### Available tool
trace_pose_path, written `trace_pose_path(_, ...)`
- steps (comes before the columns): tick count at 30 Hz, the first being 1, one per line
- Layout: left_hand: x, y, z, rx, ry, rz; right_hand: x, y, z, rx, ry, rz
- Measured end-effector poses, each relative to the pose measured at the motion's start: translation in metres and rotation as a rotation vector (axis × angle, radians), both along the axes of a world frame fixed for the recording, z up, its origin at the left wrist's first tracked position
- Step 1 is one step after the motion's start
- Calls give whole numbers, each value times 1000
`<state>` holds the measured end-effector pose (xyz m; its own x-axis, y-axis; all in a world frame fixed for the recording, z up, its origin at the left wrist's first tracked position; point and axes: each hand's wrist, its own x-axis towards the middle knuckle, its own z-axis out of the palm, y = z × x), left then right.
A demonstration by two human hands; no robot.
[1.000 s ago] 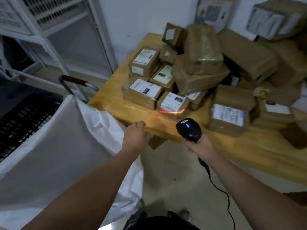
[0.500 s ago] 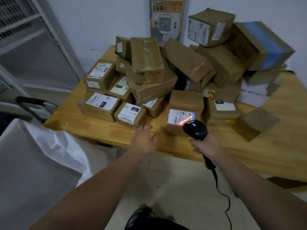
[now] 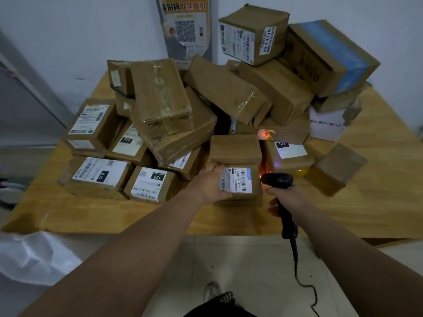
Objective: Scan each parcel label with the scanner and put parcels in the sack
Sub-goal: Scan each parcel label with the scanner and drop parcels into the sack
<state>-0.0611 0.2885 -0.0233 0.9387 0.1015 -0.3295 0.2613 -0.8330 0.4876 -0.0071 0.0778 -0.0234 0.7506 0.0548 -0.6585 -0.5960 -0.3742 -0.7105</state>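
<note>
Brown parcel (image 3: 240, 183), white barcode label up, gripped by left hand (image 3: 209, 187); right hand (image 3: 289, 200) holds scanner (image 3: 278, 180) just beside it; white sack (image 3: 34, 257) far left.

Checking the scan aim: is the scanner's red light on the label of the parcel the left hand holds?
No, the red glow falls on parcels behind, past the held parcel's label.

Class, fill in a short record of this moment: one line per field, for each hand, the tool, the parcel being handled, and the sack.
left hand: grips the labelled parcel
right hand: holds the scanner
scanner light: red glow beyond the parcel, not on its label
parcel position: on the table, front of the pile
sack: white, lower left, off the table
</note>
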Motion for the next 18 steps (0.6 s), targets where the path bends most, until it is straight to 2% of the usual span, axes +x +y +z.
trace_pose_path(6,14,5,-2,191,63,-153,5,-4,-19,-186,35,90)
trace_pose_path(10,10,2,-2,313,79,-175,8,-6,-30,-181,4,75)
trace_pose_path(18,-15,-28,-9,56,58,105,6,-24,-22,51,-13,77)
